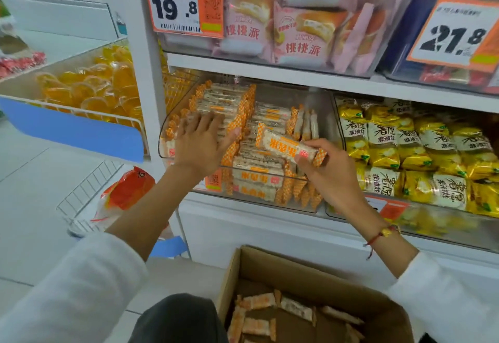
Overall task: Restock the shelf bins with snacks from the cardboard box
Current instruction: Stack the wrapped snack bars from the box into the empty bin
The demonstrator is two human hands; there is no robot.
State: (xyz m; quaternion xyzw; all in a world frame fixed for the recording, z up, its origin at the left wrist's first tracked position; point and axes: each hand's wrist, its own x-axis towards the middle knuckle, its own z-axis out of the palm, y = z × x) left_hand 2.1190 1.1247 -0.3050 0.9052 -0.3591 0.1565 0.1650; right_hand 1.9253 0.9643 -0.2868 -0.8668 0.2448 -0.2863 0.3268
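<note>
My right hand point(328, 170) holds one orange-and-white snack bar point(290, 148), fingers and thumb curled round its right end, so the bar sticks out to the left of my grip, above the near right part of the clear shelf bin point(270, 180). My left hand point(201, 140) lies flat with fingers spread and straight, pressing on the stack of bars point(224, 105) at the left side of that same bin, gripping nothing. More of these bars fill the bin between my hands. The cardboard box point(305, 269) stands open on the floor near me, below the bin, with loose bars point(272, 310) scattered on its bottom. To the right sits a bin of yellow packets point(421, 151).
</note>
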